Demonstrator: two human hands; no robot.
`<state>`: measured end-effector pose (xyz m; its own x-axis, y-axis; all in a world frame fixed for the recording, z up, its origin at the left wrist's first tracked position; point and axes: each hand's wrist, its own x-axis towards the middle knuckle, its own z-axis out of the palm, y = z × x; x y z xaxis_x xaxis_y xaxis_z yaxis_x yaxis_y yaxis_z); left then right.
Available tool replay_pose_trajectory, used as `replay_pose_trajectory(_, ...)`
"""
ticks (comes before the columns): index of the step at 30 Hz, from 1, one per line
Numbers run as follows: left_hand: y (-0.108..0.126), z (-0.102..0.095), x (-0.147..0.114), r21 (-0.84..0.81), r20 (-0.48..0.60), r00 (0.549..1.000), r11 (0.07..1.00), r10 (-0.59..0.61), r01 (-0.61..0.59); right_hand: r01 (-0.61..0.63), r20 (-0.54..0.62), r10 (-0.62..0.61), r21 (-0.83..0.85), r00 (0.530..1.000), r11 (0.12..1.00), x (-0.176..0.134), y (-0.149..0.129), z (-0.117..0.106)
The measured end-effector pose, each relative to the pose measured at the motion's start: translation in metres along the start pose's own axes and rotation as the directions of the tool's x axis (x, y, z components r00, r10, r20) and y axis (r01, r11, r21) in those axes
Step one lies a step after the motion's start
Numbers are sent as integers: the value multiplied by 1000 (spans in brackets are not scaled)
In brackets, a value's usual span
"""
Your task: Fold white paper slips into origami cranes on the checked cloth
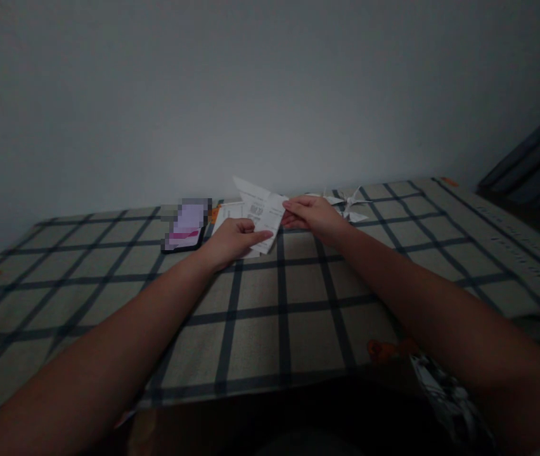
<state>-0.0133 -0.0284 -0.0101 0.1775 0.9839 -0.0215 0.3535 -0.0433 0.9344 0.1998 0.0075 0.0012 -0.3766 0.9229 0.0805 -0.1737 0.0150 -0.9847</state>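
A folded sheet of white printed paper (263,206) is held up above the table between both hands, one pointed corner sticking up to the left. My left hand (236,242) grips its lower left part, the thumb lying across the front. At its right edge, my right hand (312,215) pinches the paper between thumb and fingers. Behind the left hand lies more white printed paper (226,215), partly hidden. Just past the right hand rest several folded white paper shapes with thin points, like paper cranes (350,201).
A phone (187,226) with a lit, blurred screen stands or lies left of the paper. Beneath everything is a checked tablecloth (255,329), its front edge near my body. A plain wall (270,88) rises behind the table. Dark striped fabric (536,158) is at far right.
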Motion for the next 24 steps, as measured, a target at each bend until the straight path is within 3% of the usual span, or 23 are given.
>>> replay_pose_trajectory(4,2,2,-1,-47,1,1000,999,28,-28,-49,64,52,-54,997,997,-2,0,1)
replay_pose_trajectory(10,2,2,-2,6,-16,1000,1000,-7,8,-45,-15,44,-108,999,993,-2,-2,5)
replay_pose_trajectory(17,9,3,-4,-191,-24,1000,982,-5,1,-41,-30,37,-131,999,991,-3,-3,8)
replay_pose_trajectory(24,7,1,-4,-71,-146,986,993,81,-92,-14,23,16,-82,1000,997,0,2,5)
